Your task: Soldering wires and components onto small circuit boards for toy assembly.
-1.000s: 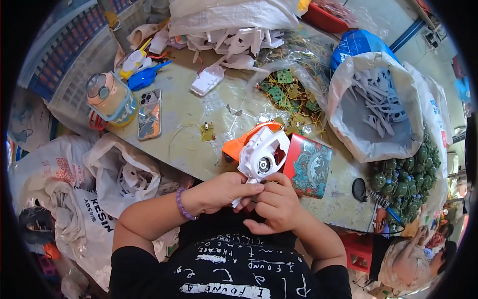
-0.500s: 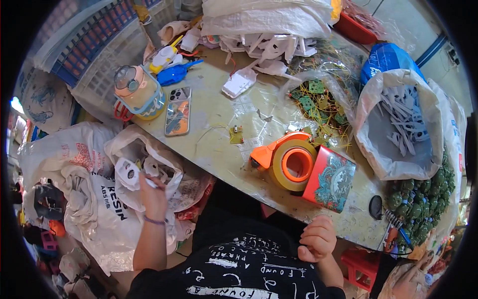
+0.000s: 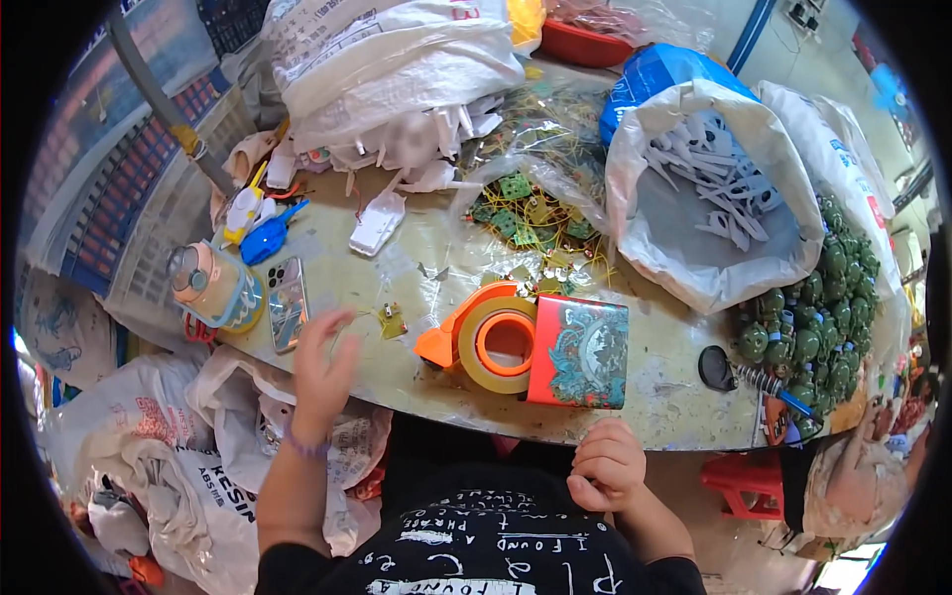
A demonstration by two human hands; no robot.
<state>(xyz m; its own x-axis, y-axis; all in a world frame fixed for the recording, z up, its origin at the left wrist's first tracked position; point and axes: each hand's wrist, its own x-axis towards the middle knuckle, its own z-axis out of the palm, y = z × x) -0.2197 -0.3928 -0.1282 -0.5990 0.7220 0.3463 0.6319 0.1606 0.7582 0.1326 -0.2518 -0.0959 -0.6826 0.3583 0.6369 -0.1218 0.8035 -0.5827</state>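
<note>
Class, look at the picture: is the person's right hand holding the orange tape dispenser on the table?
No: the right hand is a closed fist below the table edge, apart from the orange tape dispenser.

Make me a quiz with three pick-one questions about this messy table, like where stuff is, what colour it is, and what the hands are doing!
1. Where does the red patterned box stand?
A. right beside the tape roll
B. inside the white bag
C. on the phone

2. What colour is the tape dispenser?
A. purple
B. orange
C. black

3. How is the left hand?
A. curled in a fist
B. gripping the bottle
C. open, fingers spread, holding nothing

Right letters: 1 A, the box touches the tape roll's right side. 2 B, its body is bright orange. 3 C, the left hand hangs open over the table edge near the phone, while the right hand is curled.
</note>
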